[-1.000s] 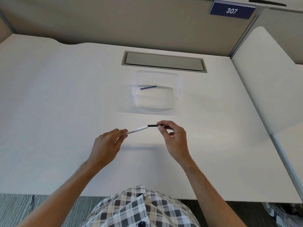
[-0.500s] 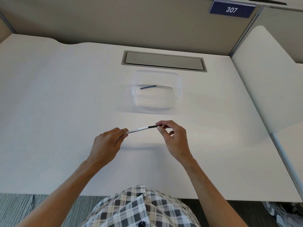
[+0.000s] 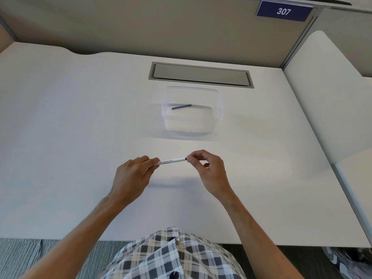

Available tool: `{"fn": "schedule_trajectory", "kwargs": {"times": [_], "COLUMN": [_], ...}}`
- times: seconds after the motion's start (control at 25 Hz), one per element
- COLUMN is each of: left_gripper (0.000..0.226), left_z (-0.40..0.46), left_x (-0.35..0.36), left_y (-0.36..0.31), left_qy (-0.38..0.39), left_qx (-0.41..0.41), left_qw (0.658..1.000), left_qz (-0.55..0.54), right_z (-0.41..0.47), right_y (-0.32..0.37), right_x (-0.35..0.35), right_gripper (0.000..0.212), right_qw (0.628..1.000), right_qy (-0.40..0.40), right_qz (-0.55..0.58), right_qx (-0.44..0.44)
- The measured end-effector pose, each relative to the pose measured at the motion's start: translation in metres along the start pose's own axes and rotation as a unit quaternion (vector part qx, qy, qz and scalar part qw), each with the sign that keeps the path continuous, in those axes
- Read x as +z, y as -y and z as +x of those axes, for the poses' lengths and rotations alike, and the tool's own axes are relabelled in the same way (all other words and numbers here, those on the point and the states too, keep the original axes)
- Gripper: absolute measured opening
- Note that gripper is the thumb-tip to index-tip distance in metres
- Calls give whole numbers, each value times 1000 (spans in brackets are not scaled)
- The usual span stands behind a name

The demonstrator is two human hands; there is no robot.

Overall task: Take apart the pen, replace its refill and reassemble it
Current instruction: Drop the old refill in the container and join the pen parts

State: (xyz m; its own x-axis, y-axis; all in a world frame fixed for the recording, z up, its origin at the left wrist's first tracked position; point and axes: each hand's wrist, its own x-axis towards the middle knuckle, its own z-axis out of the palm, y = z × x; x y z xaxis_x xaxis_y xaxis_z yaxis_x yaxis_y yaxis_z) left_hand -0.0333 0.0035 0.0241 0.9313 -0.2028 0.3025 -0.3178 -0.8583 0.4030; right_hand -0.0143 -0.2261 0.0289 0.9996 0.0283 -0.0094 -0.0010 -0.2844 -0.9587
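Observation:
A white pen barrel (image 3: 172,160) with small black print is held level above the desk between my two hands. My left hand (image 3: 131,175) pinches its left end. My right hand (image 3: 209,171) pinches the black refill end at the barrel's right mouth; only a tiny black tip (image 3: 185,158) shows there. A second, dark blue refill (image 3: 181,106) lies alone in the clear plastic box (image 3: 218,109) farther back on the desk.
The white desk (image 3: 70,127) stretches wide to the left. A grey cable hatch (image 3: 200,74) sits behind the box. A partition wall with a "307" sign (image 3: 283,11) closes the back. A side desk (image 3: 330,87) joins at the right.
My right hand has pushed the black refill leftward into the white barrel; about a finger's length showed before, now only its tip. My left hand has stayed still.

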Motion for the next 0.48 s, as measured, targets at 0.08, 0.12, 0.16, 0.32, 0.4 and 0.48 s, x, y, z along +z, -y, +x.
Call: {"fn": "schedule_trajectory", "kwargs": {"times": [0.08, 0.12, 0.16, 0.32, 0.4, 0.48], "left_gripper": [20, 20, 20, 19, 18, 18], "left_z": [0, 1, 1, 1, 2, 3], "left_x": [0, -1, -1, -3, -3, -4], "left_y": [0, 0, 0, -2, -3, -3], "left_qy": [-2, -3, -4, -7, -9, -6], "left_qx": [4, 6, 9, 17, 24, 29], "left_qw": [1000, 1000, 1000, 1000, 1000, 1000], "left_qz": [-1, -3, -4, -5, -4, -4], "right_z": [-1, 0, -1, 0, 0, 1], "right_y": [0, 1, 0, 0, 1, 2], "right_x": [1, 2, 3, 5, 6, 6], "right_gripper": [15, 18, 20, 35, 44, 54], "right_qw": [1000, 1000, 1000, 999, 999, 998], "right_qy": [12, 17, 21, 12, 9, 8], "right_qz": [-13, -19, -23, -31, -29, -32], "right_qx": [0, 2, 4, 12, 35, 62]}}
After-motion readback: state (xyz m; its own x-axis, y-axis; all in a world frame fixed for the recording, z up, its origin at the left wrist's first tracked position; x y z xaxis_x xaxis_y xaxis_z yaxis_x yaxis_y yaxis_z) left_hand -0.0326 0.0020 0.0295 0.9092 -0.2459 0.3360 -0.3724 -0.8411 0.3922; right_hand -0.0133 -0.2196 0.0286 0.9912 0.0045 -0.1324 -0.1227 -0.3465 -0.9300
